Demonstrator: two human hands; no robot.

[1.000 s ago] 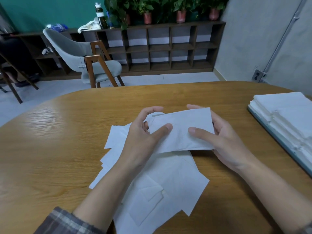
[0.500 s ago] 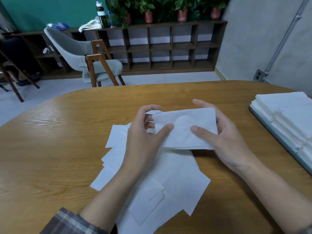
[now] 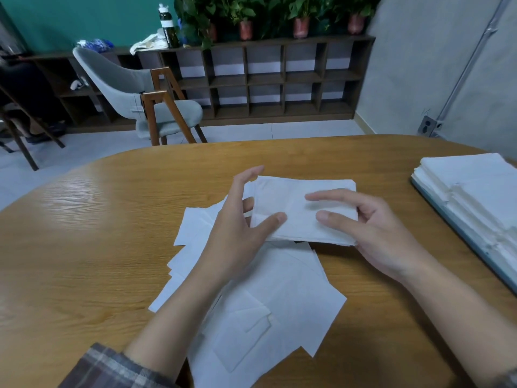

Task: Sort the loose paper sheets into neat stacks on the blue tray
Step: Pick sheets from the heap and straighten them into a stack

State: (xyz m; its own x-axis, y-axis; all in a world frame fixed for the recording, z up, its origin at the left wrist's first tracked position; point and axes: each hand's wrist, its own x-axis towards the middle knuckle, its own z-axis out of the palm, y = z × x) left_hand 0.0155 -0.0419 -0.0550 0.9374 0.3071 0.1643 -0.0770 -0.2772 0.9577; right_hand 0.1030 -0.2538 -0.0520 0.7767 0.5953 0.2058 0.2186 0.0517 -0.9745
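**Bundle squared up, tray off to the right**

Since a second ago, the right hand has changed its hold. Its forefinger, which was behind the paper, now lies across the front face beside the thumb. The left hand has straightened the forefinger that was hooked over the top edge. The bundle has tipped from a raised, facing angle to lie flatter and lower over the pile.

Head view: both hands hold the bundle, one at each short end. The left thumb presses on its near-left corner, with the other fingers seemingly beneath and the forefinger lifted clear. The right thumb and forefinger rest on top; the remaining fingers are hidden under the paper. The bundle hangs just above the loose sheets, which lie fanned and overlapping on the table between the forearms.

The bundle's long axis runs left to right. The blue tray lies well apart to the right, at the table's edge, carrying white stacks. Its near rim runs slantwise, away and to the left. The right hand is plainly the nearer one. Carrying the bundle over would likely mean a sideways sweep, and turning it to match the stacks. Many sheets remain unsorted, so the task looks partway through.
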